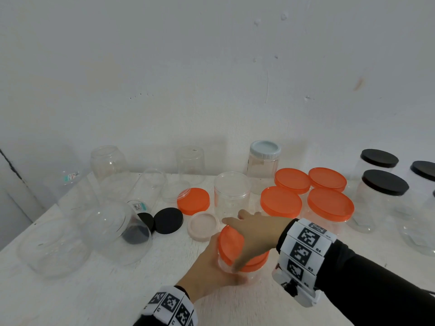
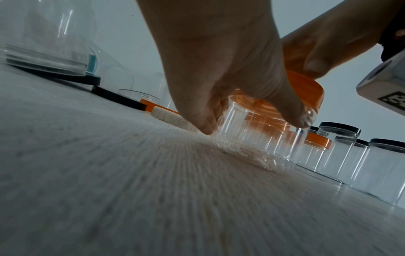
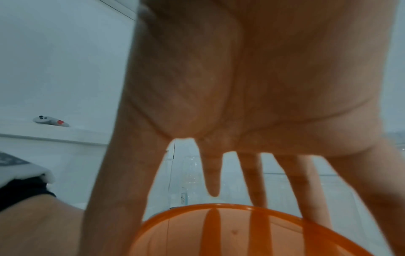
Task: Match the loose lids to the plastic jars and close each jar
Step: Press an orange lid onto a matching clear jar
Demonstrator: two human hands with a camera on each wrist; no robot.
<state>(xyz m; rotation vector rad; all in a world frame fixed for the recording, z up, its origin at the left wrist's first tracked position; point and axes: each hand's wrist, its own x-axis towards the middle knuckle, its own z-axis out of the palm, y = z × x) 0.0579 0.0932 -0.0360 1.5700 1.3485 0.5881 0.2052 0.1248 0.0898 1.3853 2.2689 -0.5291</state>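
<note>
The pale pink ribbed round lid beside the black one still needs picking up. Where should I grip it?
Grip the pale pink ribbed round lid from above, fingertips across opposite sides of its ribbed rim. It lies flat on the white table, so only the top and rim are free.

Soft, even, cool light fills the head view; the jars cast faint shadows on the wall (image 1: 211,67). The right hand (image 1: 254,234) is motion-blurred. Both wrist views are dimmer and blue-grey, the table (image 2: 131,190) streaked with blur, straight lines bending at the edges.
</note>
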